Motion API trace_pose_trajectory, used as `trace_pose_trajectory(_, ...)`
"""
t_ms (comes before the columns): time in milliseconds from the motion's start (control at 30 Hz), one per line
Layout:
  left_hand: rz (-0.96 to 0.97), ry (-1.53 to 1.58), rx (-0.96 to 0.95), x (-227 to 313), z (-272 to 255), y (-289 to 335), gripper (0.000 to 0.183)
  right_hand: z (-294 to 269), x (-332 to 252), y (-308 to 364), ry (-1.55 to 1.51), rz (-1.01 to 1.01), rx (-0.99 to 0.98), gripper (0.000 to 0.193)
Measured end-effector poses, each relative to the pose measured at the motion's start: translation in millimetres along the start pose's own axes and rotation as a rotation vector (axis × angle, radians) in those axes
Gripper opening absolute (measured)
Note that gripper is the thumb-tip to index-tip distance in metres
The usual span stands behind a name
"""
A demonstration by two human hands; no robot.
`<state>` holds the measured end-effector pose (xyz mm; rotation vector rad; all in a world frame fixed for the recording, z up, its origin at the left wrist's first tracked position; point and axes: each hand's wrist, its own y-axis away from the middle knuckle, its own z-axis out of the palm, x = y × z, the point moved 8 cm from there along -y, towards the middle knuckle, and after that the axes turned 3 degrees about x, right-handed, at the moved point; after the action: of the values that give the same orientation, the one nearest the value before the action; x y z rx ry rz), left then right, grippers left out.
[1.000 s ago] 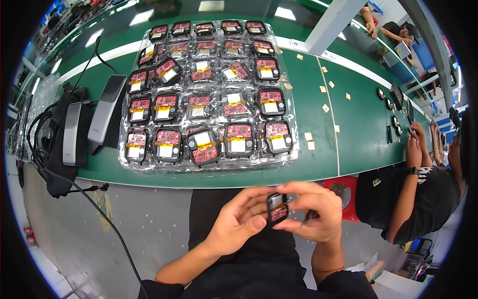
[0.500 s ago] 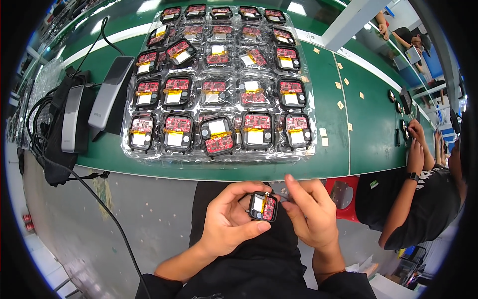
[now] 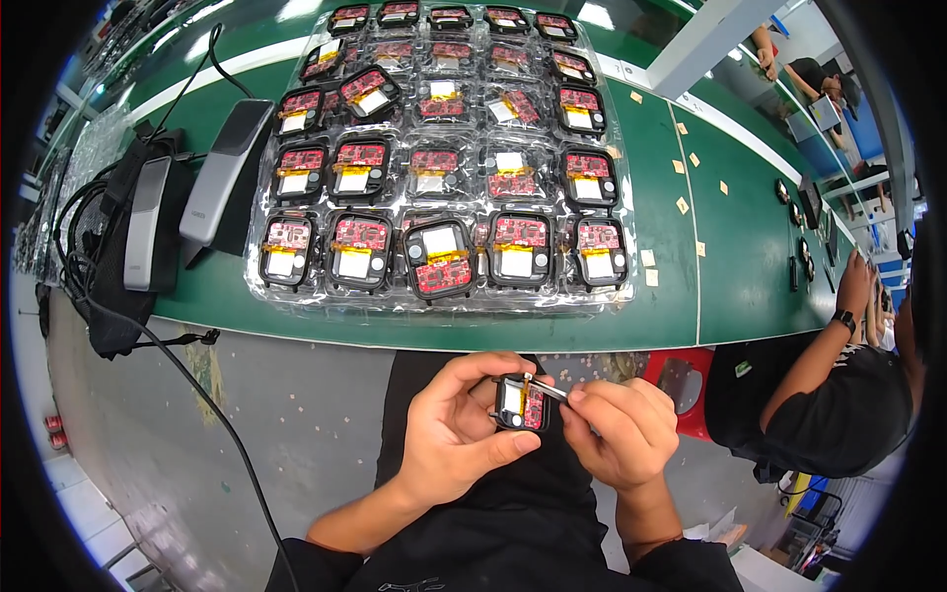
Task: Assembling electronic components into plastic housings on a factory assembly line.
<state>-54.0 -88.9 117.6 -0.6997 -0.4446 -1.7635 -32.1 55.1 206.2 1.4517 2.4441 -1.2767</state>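
Observation:
My left hand (image 3: 452, 422) is closed around a small black watch-like housing (image 3: 512, 418), fingers behind it and thumb along its lower edge. Inside show a red circuit board, a white rectangle and an orange flex strip. A pair of slim metal tweezers (image 3: 552, 393) is pinched in my right hand (image 3: 625, 429). Their tips meet the upper edge of the housing, by a small pale piece at the end of the strip. Both hands are over my lap, in front of the table edge. What exactly the tips grip is too small to tell.
A clear plastic tray (image 3: 395, 301) of similar housings covers the middle of the green table (image 3: 656, 321). Two grey devices (image 3: 225, 176) with black cables stand at left. Small beige paper bits (image 3: 648, 258) lie to the right. A co-worker (image 3: 838, 395) sits at far right near a red stool (image 3: 691, 375).
My right hand has lowered its raised index finger into a pinch on the tweezers. The housing stays nearly in place in my left hand. The co-worker's arm has shifted.

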Motion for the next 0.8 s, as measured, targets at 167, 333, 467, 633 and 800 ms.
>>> trace_pose_trajectory(167,-0.041,0.003,0.008,-2.2,0.0,3.7,0.063,4.3,3.9,2.3,-0.025,-0.002,-0.009,0.025)
trace_pose_trajectory(333,-0.02,-0.022,0.018,-1.3,-4.6,4.1,0.064,4.9,6.2,1.2,-0.039,0.019,0.006,0.025)
trace_pose_trajectory(467,-0.034,-0.023,0.032,-1.0,-6.4,4.4,0.063,4.7,4.4,1.6,-0.015,-0.019,0.022,0.025)
trace_pose_trajectory(633,-0.053,-0.007,0.026,-2.2,-3.6,5.5,0.063,6.3,2.3,3.9,-0.002,-0.039,0.017,0.025)
trace_pose_trajectory(800,-0.072,-0.017,0.032,-1.7,-5.5,6.2,0.064,8.2,5.5,5.9,-0.041,0.009,0.008,0.023)
